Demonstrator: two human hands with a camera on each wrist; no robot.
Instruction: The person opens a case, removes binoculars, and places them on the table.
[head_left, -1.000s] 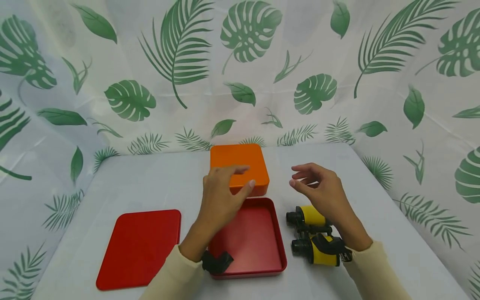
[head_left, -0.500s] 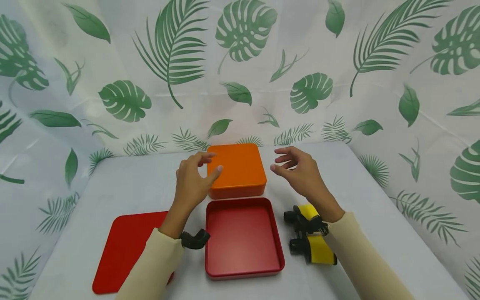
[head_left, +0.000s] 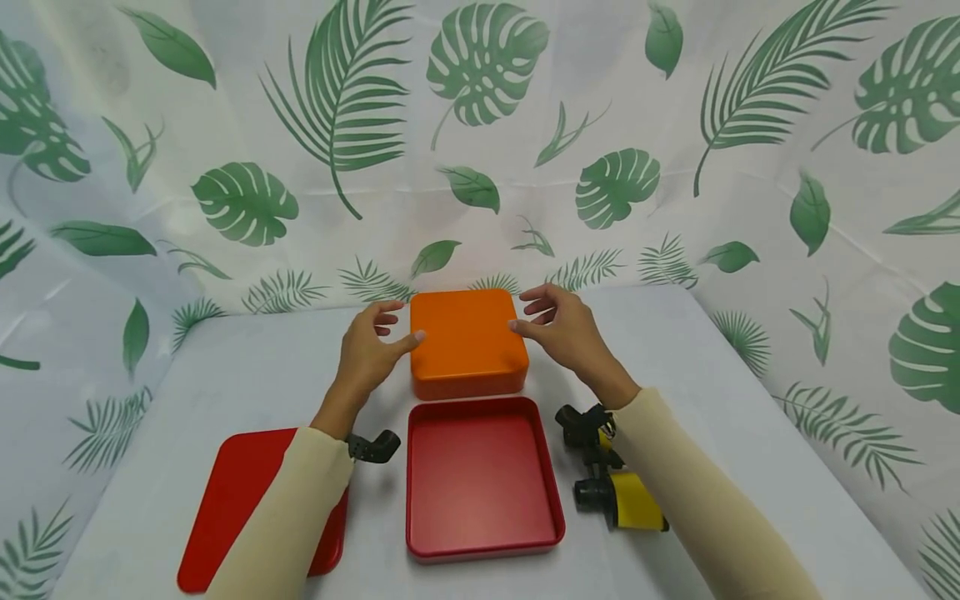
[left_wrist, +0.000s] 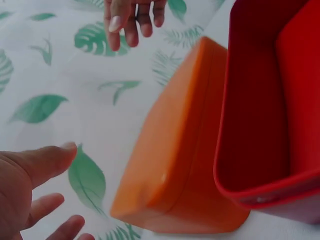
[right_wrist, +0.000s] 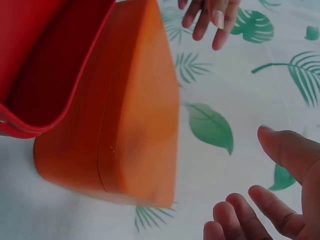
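Observation:
An orange rounded-square box (head_left: 468,333), closed, sits on the white table behind an uncovered red box (head_left: 483,479). My left hand (head_left: 366,348) is at the orange box's left side, thumb extended over its edge in the head view and the other fingers bent loosely. Mirroring it at the right side is my right hand (head_left: 562,332), its thumb tip overlapping the right edge. Both wrist views show a gap between the hands and the orange box (left_wrist: 170,145), and neither hand holds anything. The box's seam shows along its side in the right wrist view.
Yellow and black binoculars (head_left: 637,502) lie right of the red box, partly hidden under my right forearm. A flat red lid (head_left: 243,479) lies at the left, partly covered by my left sleeve. Leaf-printed cloth (head_left: 465,125) hangs behind the table.
Both hands have moved away from me, from above the red box and binoculars to either side of the orange box. The left went leftward as well. The boxes stay put.

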